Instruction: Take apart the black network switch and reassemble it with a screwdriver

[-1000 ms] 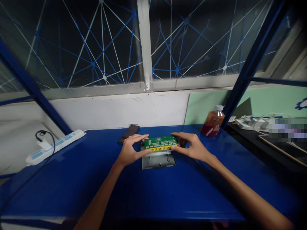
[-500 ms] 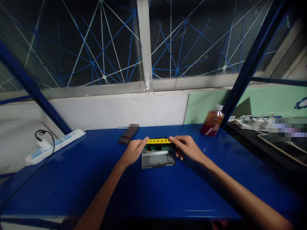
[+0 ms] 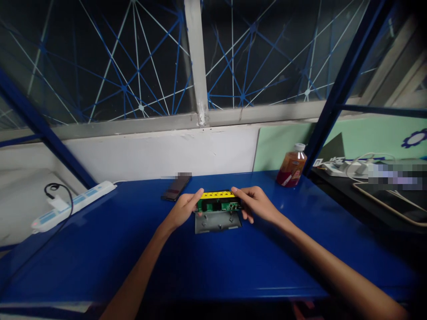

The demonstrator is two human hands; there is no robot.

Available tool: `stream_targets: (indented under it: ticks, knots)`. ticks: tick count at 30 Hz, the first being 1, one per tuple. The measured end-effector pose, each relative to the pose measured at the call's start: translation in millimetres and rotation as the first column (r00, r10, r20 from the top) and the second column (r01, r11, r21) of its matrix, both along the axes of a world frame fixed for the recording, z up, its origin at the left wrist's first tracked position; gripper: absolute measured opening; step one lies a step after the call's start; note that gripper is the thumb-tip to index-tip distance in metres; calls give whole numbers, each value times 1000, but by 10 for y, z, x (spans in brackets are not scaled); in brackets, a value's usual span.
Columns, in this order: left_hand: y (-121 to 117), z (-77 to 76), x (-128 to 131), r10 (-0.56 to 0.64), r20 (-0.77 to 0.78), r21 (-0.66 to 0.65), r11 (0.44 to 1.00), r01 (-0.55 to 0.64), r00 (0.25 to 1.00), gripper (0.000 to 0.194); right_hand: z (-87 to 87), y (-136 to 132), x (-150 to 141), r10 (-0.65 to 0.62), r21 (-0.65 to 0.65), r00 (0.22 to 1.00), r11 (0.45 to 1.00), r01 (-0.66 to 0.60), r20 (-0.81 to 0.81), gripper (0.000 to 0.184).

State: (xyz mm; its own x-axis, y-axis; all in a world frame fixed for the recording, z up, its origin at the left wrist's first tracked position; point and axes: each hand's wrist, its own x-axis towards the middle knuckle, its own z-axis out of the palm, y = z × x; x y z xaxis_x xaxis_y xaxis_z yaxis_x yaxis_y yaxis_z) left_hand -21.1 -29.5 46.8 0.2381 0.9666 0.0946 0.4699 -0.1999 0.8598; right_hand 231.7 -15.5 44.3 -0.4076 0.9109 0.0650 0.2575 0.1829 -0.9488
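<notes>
Between my two hands is a green circuit board [image 3: 220, 206] with a yellow row of ports along its far edge and black parts on its face. My left hand [image 3: 184, 208] grips its left end, thumb on the yellow strip. At the right end, my right hand [image 3: 257, 203] holds it with the thumb on top and fingers curled below. Just beneath and nearer to me, a grey plastic cover [image 3: 218, 223] lies on the table, its inner side with small posts facing up. The board hides the cover's far part.
On the blue table [image 3: 187, 266], a dark phone [image 3: 176, 186] lies behind my left hand. A white power strip [image 3: 75, 206] with a plugged-in black cable is at the left. A drink bottle [image 3: 292, 166] stands back right. Cables [image 3: 383, 195] and a charger sit on the black surface further right.
The circuit board has tipped so more of its green face shows towards me. Both hands still hold its ends. The whole view has shifted slightly.
</notes>
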Motion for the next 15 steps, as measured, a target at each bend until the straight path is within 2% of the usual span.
stream_targets:
  ticks: [4, 7, 10, 12, 15]
  knots:
    - [-10, 17, 27, -23, 47, -48, 999, 26, 999, 65, -7, -1, -23, 50, -75, 998, 996, -52, -37, 58]
    - [-22, 57, 32, -26, 42, -60, 998, 28, 999, 65, -8, -8, -29, 78, -72, 996, 994, -80, -30, 59]
    - [-44, 133, -11, -37, -16, 1, 999, 37, 999, 63, 12, -13, -1, 84, 21, 996, 996, -84, 11, 55]
    - [-65, 187, -67, -77, -78, 80, 993, 83, 994, 55, 35, -6, 36, 77, 119, 996, 990, -81, 38, 48]
    - [-106, 224, -156, -95, -245, 225, 962, 152, 965, 44, 58, 16, 97, 27, 302, 996, 952, -52, 88, 43]
